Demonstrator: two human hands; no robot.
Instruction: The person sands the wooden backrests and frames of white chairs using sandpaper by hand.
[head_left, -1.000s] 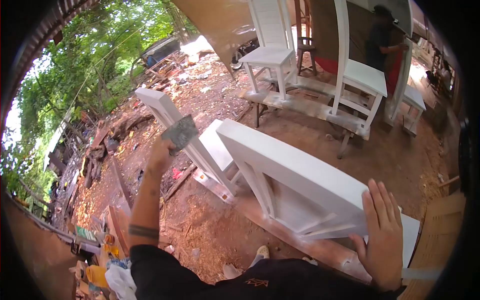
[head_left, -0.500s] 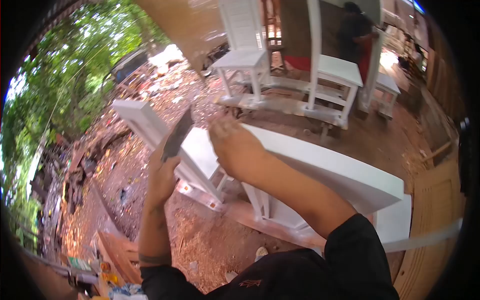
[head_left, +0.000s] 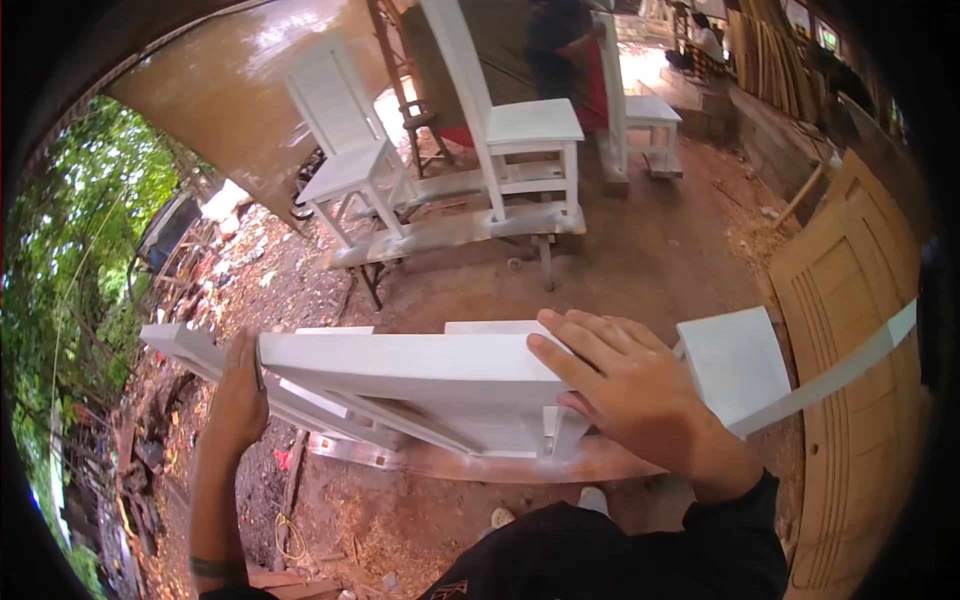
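A white-painted chair (head_left: 430,362) lies before me with its long back edge facing up. At the left end of this edge is my left hand (head_left: 238,405), fingers together and pointing up. A thin dark sheet, which looks like sandpaper (head_left: 260,374), shows edge-on between that hand and the wood. My right hand (head_left: 625,385) rests flat on the right part of the chair, its fingers apart. Its palm side is hidden. Further left, another white chair's back post (head_left: 180,345) sticks out behind my left hand.
Beneath the chairs runs a low plank (head_left: 450,468). A white seat (head_left: 735,360) stands at right, beside a wooden door panel (head_left: 850,330). Several white chairs, including one (head_left: 350,170) at back left, stand on a bench (head_left: 450,235). A person (head_left: 560,50) works behind them.
My left hand has brought the dark sheet down to the chair's left end. The right hand has opened from a closed shape and come to rest on the wood. The view has turned right.
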